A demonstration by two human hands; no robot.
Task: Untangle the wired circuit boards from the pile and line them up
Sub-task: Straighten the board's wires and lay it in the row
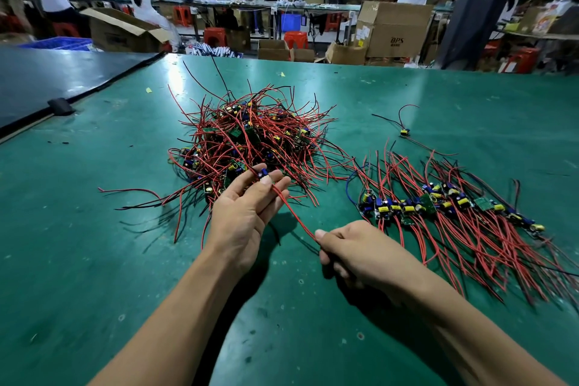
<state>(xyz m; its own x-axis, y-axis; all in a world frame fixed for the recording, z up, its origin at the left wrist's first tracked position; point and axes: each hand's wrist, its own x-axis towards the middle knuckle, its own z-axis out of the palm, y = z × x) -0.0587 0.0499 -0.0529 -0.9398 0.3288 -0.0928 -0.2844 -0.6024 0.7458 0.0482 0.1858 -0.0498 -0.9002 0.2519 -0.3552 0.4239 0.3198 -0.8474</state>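
A small circuit board topped by a blue capacitor [264,173] trailed a thin red wire [294,215] and sat at the near edge of the tangled pile of wired boards [250,135] on the green table mat [94,244]. The left hand [247,213] pinched it between thumb and fingertips. The wire ran taut to the right hand [354,254], clenched round its end. There was one pile, one lined-up row of boards [438,204] to the right, and one stray board [404,131] beyond that; the boards within pile and row could not be counted.
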